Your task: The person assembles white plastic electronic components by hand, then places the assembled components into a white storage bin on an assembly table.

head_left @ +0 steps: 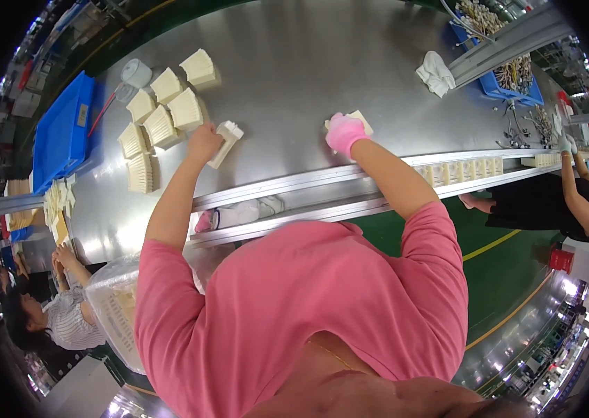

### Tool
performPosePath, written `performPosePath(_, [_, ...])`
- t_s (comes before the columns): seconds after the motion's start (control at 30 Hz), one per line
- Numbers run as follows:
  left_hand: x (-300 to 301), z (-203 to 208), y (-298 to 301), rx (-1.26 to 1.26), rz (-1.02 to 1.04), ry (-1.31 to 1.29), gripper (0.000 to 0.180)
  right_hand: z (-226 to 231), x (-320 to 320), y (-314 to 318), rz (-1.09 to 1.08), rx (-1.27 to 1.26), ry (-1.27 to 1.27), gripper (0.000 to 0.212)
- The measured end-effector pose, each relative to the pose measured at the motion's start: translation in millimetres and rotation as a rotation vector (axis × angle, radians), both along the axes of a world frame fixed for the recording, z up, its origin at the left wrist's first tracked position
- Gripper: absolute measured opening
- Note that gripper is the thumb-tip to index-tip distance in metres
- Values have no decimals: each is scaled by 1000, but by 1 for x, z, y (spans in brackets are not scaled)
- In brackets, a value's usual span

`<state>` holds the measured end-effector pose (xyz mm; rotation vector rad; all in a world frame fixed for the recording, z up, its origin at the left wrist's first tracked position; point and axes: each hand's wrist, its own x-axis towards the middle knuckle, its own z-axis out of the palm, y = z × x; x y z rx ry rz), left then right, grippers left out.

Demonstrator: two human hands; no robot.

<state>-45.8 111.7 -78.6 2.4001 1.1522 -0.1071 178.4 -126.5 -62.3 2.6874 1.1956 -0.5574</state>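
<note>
Head | my left hand [205,143] gripped a cream block [225,145], right hand [345,134] a pale piece [363,121] | seven ridged stacks [160,127] seemed done, these unfinished

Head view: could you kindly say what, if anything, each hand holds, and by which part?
The left hand holds a cream piece by its left side. The gloved right hand partly covers a second piece; its grip is hidden.
</note>
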Motion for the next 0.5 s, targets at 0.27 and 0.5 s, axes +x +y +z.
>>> performPosePath(0.27, [31, 47, -74, -642, 300, -730, 22, 69, -13, -8, -253, 500, 610, 26])
performPosePath(0.5, [67, 63, -154, -1118, 159, -873, 30, 97, -43, -31, -356, 743, 1011, 17])
